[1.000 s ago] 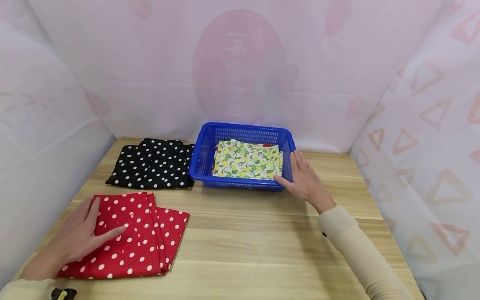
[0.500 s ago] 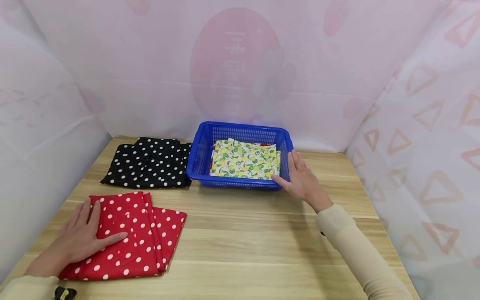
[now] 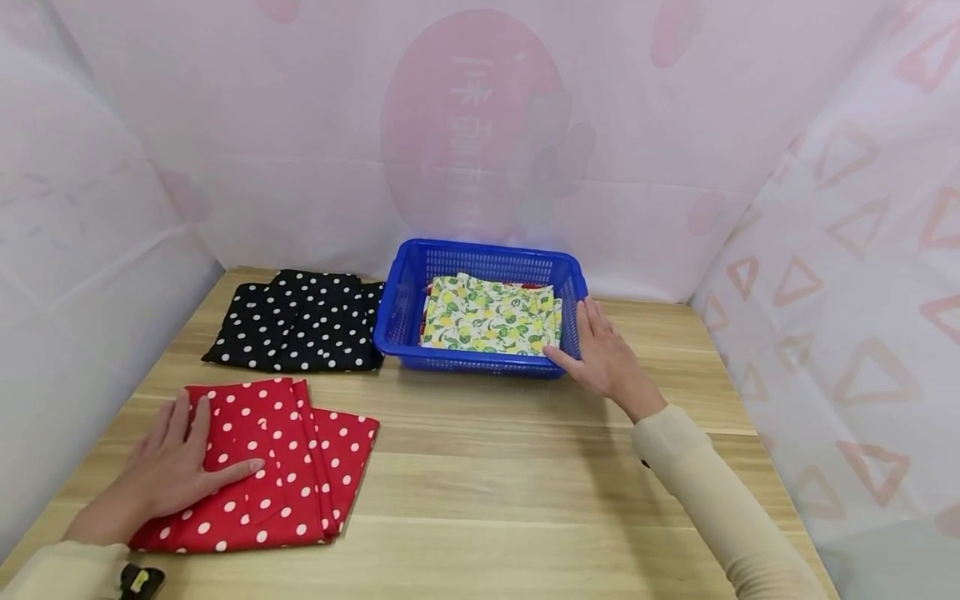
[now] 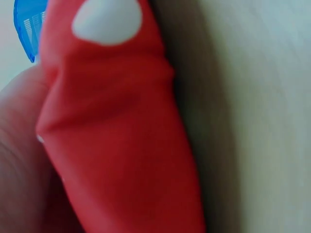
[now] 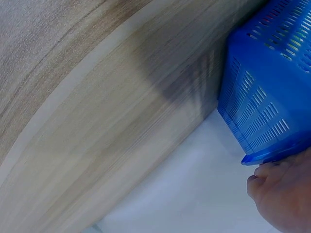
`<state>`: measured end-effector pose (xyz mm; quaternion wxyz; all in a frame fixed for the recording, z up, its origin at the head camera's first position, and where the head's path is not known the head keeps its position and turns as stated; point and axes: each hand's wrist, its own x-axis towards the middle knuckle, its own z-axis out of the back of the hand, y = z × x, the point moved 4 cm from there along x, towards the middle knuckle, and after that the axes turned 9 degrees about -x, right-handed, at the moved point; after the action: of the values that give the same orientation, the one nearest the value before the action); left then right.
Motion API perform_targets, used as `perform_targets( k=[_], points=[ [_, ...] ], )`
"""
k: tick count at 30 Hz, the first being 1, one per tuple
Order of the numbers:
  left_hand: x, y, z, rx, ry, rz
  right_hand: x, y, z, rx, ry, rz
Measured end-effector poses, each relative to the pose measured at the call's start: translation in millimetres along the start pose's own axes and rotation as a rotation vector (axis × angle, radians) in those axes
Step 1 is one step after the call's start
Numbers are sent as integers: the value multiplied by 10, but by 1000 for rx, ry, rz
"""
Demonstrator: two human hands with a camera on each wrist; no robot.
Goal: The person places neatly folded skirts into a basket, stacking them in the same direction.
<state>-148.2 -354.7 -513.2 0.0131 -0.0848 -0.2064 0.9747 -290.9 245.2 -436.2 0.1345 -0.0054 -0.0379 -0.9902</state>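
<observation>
My left hand point(image 3: 176, 467) lies flat on the left part of a folded red cloth point(image 3: 285, 467) with white dots, thumb spread toward its middle. In the left wrist view the thick folded edge of the red cloth point(image 4: 116, 121) fills the centre, with part of my hand point(image 4: 19, 155) beside it. My right hand point(image 3: 611, 367) touches the near right corner of a blue plastic basket point(image 3: 480, 361), fingers straight along its right side and thumb at the front rim. A folded lemon-print cloth point(image 3: 491, 318) lies inside the basket, over something red that is mostly hidden.
A folded black cloth point(image 3: 307, 325) with white dots lies left of the basket, right up against it in this view. Pale printed sheets point(image 3: 480, 125) hang behind and on both sides of the wooden table point(image 3: 480, 500).
My left hand has settled flatter on the red cloth, and its thumb reaches slightly further right. The right hand stays at the basket corner. The head view has shifted a little.
</observation>
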Motion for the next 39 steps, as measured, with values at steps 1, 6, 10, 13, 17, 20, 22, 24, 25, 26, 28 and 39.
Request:
perform_targets(
  k=[1, 6, 10, 13, 17, 20, 22, 24, 25, 26, 28, 39],
  points=[
    [4, -16, -7, 5, 0, -4, 1, 2, 1, 1, 0, -1],
    [4, -131, -47, 31, 2, 1, 10, 21, -4, -6, -4, 3],
    [5, -289, -89, 29, -3, -4, 2, 27, -3, -9, 2, 0],
    [14, -416, -123, 12, 5, 0, -9, 27, 2, -2, 13, -7],
    [37, -581, -165, -3, 30, 23, -3, 24, -4, 0, 13, -7],
    [64, -721, -191, -6, 38, 29, 0, 15, -6, -6, 9, -12],
    [78, -823, -209, -10, 38, 30, -1, 11, -3, -11, 7, -16],
    [87, -921, -233, -10, 35, 29, 2, 9, -2, -17, 5, -18],
    [89, -967, -250, -13, 35, 29, 4, 11, 1, -17, 4, -16],
    [93, -1009, -268, -13, 35, 29, 6, 15, -1, -17, 6, -16],
    [108, -1089, -306, -14, 29, 21, 10, 22, -2, -17, 8, -13],
    [245, -1528, -528, -12, 1, -2, 2, 32, 1, 11, 10, -16]
  ],
)
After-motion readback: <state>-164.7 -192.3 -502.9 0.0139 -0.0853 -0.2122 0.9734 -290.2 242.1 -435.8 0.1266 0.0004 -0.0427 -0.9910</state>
